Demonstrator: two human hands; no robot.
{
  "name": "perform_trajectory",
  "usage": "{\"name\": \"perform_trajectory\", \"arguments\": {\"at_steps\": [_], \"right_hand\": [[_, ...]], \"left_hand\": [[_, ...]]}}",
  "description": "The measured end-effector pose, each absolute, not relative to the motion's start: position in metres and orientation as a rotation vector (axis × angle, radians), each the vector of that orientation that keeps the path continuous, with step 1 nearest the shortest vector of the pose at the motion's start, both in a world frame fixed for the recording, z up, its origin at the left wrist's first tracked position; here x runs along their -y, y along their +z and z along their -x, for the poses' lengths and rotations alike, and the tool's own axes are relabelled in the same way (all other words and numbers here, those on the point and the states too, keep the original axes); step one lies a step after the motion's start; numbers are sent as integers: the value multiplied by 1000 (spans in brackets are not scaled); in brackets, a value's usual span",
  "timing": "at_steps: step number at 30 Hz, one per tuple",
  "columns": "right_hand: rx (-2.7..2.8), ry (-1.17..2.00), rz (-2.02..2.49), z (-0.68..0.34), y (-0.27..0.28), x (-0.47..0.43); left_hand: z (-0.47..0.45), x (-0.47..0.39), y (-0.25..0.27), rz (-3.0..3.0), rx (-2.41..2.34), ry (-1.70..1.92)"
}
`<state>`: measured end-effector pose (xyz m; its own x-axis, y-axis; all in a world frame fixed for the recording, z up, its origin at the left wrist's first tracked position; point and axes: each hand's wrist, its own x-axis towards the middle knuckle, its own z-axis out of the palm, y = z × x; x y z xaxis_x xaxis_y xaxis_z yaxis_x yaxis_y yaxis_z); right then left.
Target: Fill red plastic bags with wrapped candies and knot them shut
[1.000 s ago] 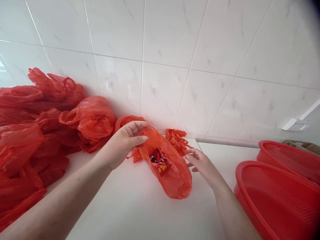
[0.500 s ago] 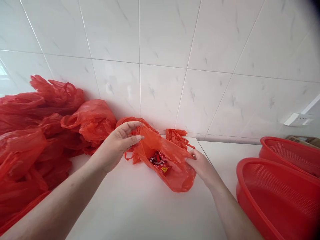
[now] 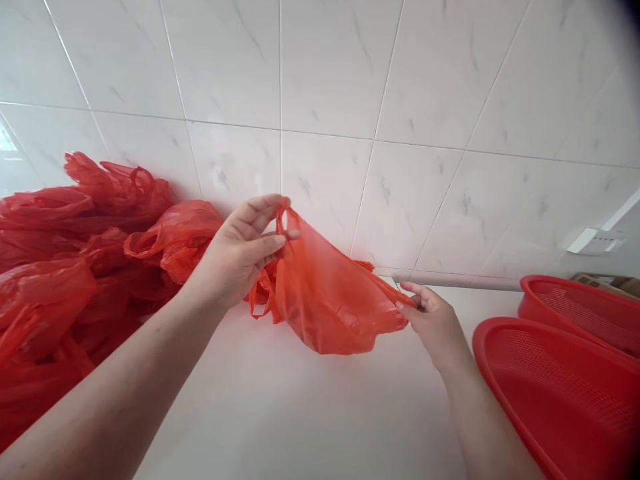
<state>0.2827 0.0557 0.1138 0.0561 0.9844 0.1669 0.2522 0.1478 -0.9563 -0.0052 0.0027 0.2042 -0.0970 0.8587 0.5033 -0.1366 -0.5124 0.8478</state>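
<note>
A thin red plastic bag (image 3: 335, 293) is stretched between my two hands above the white table (image 3: 280, 413). My left hand (image 3: 250, 247) pinches one upper end of it, at a handle loop, with the fingers curled. On the other side, my right hand (image 3: 433, 317) grips the bag's right corner between thumb and fingers. The bag's mouth is turned from view, so its contents are hidden. More crumpled red plastic (image 3: 265, 290) lies just behind my left wrist, near the wall.
Piled red plastic bags (image 3: 45, 300) fill the left side, with one rounded red bag (image 3: 185, 230) at the pile's edge. Two red perforated baskets (image 3: 555, 400) stand on the right. Behind the table rises a tiled wall (image 3: 330, 80) with a white socket (image 3: 595, 240).
Both hands have risen, the right one also moving rightward. The bag, open before with small red packets showing inside, is now lifted and pulled taut, and the packets are out of sight.
</note>
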Motion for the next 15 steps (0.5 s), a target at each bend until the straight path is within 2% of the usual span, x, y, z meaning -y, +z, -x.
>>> {"name": "perform_trajectory", "arguments": {"at_steps": [3, 6, 11, 15], "right_hand": [[1482, 740, 1495, -279, 111, -58], [1419, 891, 1474, -279, 113, -57], [1115, 1255, 915, -286, 131, -47], [1127, 1265, 673, -288, 140, -36]], "left_hand": [[-3, -4, 220, -1514, -897, 1620], [-5, -6, 227, -1523, -927, 1649], [1, -6, 220, -1609, -991, 1574], [5, 0, 215, -1762, -1173, 1467]]}}
